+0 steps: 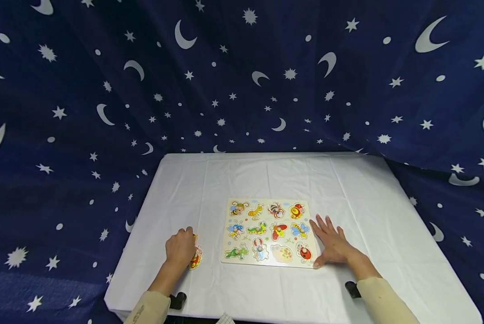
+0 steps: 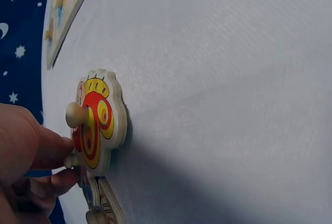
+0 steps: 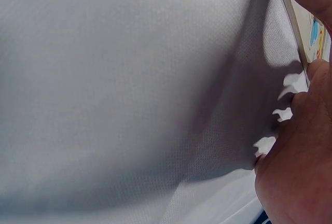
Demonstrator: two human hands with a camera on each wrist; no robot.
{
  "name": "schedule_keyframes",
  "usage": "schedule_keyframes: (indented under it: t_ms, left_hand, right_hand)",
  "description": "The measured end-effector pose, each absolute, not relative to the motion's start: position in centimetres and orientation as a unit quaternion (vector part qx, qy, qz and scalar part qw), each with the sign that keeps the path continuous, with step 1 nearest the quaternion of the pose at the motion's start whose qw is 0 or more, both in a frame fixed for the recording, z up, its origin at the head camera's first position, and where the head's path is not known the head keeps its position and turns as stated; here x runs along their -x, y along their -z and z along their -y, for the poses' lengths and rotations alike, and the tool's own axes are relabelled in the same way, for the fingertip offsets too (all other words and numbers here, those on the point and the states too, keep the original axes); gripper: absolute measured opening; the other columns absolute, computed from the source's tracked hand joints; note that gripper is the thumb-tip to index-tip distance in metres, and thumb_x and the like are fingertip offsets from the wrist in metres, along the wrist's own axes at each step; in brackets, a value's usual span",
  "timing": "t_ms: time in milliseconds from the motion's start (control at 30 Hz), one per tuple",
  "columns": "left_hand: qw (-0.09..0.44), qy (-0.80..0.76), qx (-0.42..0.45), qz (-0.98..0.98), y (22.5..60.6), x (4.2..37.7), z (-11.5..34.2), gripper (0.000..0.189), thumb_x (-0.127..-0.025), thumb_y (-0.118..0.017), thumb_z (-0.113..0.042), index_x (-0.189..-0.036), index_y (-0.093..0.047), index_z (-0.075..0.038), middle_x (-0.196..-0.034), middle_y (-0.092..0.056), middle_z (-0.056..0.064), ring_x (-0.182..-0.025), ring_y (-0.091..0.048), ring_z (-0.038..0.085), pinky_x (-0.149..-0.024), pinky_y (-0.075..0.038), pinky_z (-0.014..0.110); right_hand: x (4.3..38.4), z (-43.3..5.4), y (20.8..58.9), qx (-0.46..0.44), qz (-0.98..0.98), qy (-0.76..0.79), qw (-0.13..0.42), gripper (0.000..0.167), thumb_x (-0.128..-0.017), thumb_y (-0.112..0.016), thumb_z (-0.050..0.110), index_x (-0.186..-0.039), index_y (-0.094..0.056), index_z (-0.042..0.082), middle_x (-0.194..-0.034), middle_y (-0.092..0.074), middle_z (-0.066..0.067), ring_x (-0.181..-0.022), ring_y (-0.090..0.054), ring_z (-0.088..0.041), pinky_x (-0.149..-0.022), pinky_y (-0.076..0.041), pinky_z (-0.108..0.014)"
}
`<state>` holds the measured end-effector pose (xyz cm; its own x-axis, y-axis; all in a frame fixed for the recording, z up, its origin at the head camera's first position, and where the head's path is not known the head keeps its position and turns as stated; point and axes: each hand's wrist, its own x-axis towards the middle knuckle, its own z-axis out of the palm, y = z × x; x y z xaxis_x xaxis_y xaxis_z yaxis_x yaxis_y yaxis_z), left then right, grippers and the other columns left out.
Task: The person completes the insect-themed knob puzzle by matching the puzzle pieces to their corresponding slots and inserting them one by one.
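Note:
My left hand [image 1: 180, 246] is at the left of the table, beside a butterfly puzzle piece [image 2: 98, 117] with a wooden knob. In the left wrist view, thumb and finger pinch the small knob of another puzzle piece [image 2: 87, 180], largely hidden behind the butterfly; a further knobbed piece [image 2: 110, 203] shows below. The peg puzzle board [image 1: 269, 265] lies flat at the centre, with insect pieces in three rows. One bottom-row recess [image 1: 282, 253] shows a pale, spotted print and no knob. With fingers spread, my right hand [image 1: 334, 245] touches the board's right edge, thumb at its lower corner.
A white cloth [image 1: 266, 175] covers the table. Behind and at both sides hangs a dark blue curtain [image 1: 242, 67] with moons and stars. Black objects [image 1: 178, 300] sit near each wrist, and a small pale object [image 1: 225, 319] shows at the front edge.

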<state>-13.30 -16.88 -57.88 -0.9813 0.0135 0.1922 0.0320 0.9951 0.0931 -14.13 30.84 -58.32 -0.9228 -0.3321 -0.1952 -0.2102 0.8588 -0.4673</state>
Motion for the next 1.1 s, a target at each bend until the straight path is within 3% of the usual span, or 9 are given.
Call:
schedule_keyframes:
  t_ms: [167, 267, 400, 567, 767, 933, 1100]
  left_hand:
    - [0.095, 0.064, 0.007, 0.993, 57.7, 13.3, 16.8, 0.01, -0.083, -0.065, -0.004, -0.075, -0.059, -0.003, -0.067, -0.059, 0.012, -0.052, -0.061, 0.035, -0.042, -0.044, 0.044]
    - [0.115, 0.069, 0.019, 0.991, 57.4, 13.3, 16.1, 0.009, -0.081, -0.07, -0.005, -0.079, -0.062, -0.002, -0.069, -0.059, 0.012, -0.052, -0.061, 0.034, -0.043, -0.046, 0.043]
    - [0.146, 0.061, 0.076, 0.985, 57.3, 13.4, 14.0, 0.01, -0.079, -0.074, -0.005, -0.086, -0.067, -0.001, -0.071, -0.06, 0.01, -0.049, -0.058, 0.024, -0.041, -0.043, 0.034]
    - [0.147, 0.052, 0.119, 0.981, 57.6, 13.6, 11.1, 0.009, -0.08, -0.07, -0.001, -0.088, -0.069, -0.003, -0.071, -0.057, 0.007, -0.046, -0.048, 0.014, -0.039, -0.035, 0.026]
    - [0.144, 0.081, 0.107, 0.981, 57.1, 14.0, 9.7, 0.014, -0.083, -0.069, -0.005, -0.096, -0.071, -0.004, -0.08, -0.062, 0.009, -0.055, -0.06, 0.02, -0.047, -0.046, 0.032]
    - [0.132, 0.115, 0.133, 0.975, 57.1, 13.5, 8.3, 0.019, -0.086, -0.064, -0.007, -0.104, -0.064, -0.006, -0.085, -0.063, 0.006, -0.059, -0.061, 0.018, -0.049, -0.047, 0.03]
    - [0.148, 0.112, 0.2, 0.962, 57.6, 12.6, 5.2, 0.019, -0.084, -0.064, -0.008, -0.102, -0.057, -0.011, -0.084, -0.062, 0.001, -0.056, -0.059, 0.011, -0.047, -0.043, 0.024]
  right_hand:
    - [14.1, -30.8, 58.3, 0.142, -0.955, 0.222, 0.139, 0.145, -0.035, -0.088, 0.057, -0.152, -0.025, 0.0, -0.16, -0.011, -0.027, -0.145, -0.002, -0.054, -0.106, -0.008, -0.076]
    - [14.2, -30.9, 58.4, 0.143, -0.955, 0.222, 0.138, 0.145, -0.035, -0.088, 0.057, -0.152, -0.024, 0.0, -0.16, -0.01, -0.026, -0.145, -0.002, -0.054, -0.106, -0.007, -0.076]
    - [14.1, -30.9, 58.5, 0.141, -0.953, 0.232, 0.132, 0.144, -0.035, -0.089, 0.054, -0.151, -0.025, 0.0, -0.159, -0.011, -0.028, -0.145, -0.001, -0.054, -0.105, -0.006, -0.077]
    - [14.1, -30.9, 58.4, 0.14, -0.952, 0.233, 0.137, 0.144, -0.035, -0.089, 0.055, -0.152, -0.024, 0.0, -0.16, -0.01, -0.027, -0.145, 0.0, -0.054, -0.105, -0.005, -0.077]
    - [14.0, -30.9, 58.1, 0.137, -0.955, 0.222, 0.139, 0.145, -0.035, -0.088, 0.056, -0.152, -0.024, 0.0, -0.16, -0.01, -0.027, -0.145, -0.001, -0.054, -0.105, -0.006, -0.077]
    - [14.2, -30.9, 57.9, 0.139, -0.956, 0.218, 0.142, 0.145, -0.035, -0.088, 0.056, -0.152, -0.024, 0.0, -0.16, -0.01, -0.027, -0.145, -0.001, -0.054, -0.105, -0.006, -0.077]
    - [14.1, -30.4, 57.8, 0.136, -0.953, 0.227, 0.148, 0.144, -0.035, -0.09, 0.053, -0.152, -0.024, 0.0, -0.16, -0.01, -0.027, -0.145, -0.001, -0.054, -0.106, -0.006, -0.076]
